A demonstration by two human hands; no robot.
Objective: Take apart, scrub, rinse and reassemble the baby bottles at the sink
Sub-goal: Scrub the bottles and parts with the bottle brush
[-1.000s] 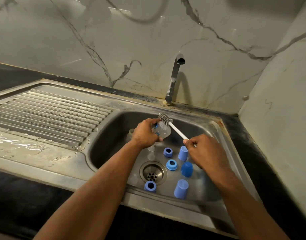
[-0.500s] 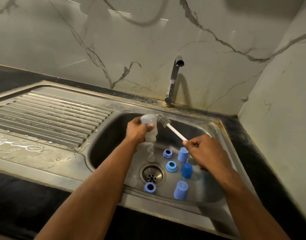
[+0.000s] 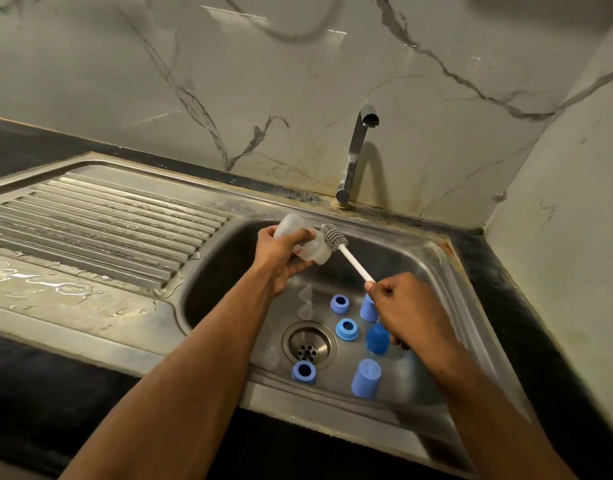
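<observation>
Your left hand (image 3: 280,256) grips the bottle (image 3: 303,242) tilted over the sink (image 3: 447,271); your right hand (image 3: 407,308) clasps the brush (image 3: 346,252), its bristles beside the bottle's mouth. Blue caps (image 3: 366,378) stand below.

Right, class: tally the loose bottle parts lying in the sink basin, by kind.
Blue caps: 3
Blue collar rings: 3
Clear teats: 3
Total: 9
</observation>
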